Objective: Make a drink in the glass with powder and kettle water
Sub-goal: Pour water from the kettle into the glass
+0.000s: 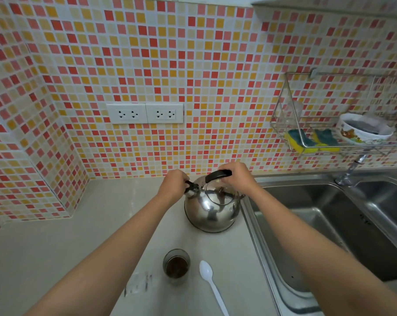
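Observation:
A shiny steel kettle [212,208] stands on the pale counter [56,242] beside the sink. My right hand [235,176] grips its black top handle. My left hand [173,184] pinches the black cap on the kettle's spout at the left. Nearer to me stands a small clear glass [176,265] with dark brown powder in its bottom. A white plastic spoon [210,281] lies on the counter just right of the glass. An empty clear sachet [138,285] lies to the glass's left.
A steel double sink [329,224] with a tap [350,169] fills the right side. Above it a wire wall rack [329,133] holds sponges, a glass and a bowl. Two double sockets [145,113] sit on the tiled wall behind the counter.

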Demonstrator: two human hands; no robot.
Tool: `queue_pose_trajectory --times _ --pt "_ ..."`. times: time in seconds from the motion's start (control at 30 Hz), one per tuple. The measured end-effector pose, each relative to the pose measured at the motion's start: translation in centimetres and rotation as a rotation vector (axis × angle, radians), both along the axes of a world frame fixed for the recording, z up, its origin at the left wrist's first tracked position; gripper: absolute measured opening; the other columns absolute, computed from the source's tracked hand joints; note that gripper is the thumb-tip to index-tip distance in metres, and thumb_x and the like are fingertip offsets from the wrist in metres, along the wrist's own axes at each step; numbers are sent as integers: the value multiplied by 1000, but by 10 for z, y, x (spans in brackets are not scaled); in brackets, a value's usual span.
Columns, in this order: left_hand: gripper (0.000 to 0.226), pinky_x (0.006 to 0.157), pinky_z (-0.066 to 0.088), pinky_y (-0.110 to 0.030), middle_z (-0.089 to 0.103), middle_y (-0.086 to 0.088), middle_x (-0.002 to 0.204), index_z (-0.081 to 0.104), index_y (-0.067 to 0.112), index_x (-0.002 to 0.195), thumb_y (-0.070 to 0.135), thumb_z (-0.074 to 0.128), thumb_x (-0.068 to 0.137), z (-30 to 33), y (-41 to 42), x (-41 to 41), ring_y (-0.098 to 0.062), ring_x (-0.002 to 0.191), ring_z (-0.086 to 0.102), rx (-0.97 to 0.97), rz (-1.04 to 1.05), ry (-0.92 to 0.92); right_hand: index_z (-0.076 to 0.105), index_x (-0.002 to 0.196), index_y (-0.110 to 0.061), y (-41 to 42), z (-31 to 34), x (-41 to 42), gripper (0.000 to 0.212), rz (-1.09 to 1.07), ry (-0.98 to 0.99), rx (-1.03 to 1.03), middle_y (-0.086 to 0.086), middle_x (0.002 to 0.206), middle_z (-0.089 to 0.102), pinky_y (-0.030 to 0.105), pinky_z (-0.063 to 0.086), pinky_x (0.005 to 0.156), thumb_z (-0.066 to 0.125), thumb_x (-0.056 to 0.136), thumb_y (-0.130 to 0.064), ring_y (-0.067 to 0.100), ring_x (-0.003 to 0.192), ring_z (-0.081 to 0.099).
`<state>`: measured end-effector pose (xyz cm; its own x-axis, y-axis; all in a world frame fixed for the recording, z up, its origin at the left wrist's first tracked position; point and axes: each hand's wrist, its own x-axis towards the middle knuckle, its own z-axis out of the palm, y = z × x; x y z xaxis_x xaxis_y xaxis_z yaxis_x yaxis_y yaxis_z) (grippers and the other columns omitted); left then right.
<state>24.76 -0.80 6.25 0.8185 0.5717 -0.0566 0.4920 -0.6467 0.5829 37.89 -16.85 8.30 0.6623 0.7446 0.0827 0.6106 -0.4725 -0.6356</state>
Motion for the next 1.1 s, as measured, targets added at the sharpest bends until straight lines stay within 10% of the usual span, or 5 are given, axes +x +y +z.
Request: queue_pose_trajectory --times 0.73,1.1 --pt "21 70 46 -31 70 -21 95 74 -1 96 3 54 93 -35 14 13 -30 82 62 -57 34 18 72 108 -7 23 -29 21 33 -25 48 -21 13 100 72 29 47 81 65 79 6 25 93 64" --pt "47 100 49 -34 63 -13 128 56 8 135 14 66 89 -45 18 4 -28 115 61 -219 86 -85 62 124 -22 24 -36 18 47 -55 -164 -166 5 118 62 39 40 100 74 79 -18 26 115 50"
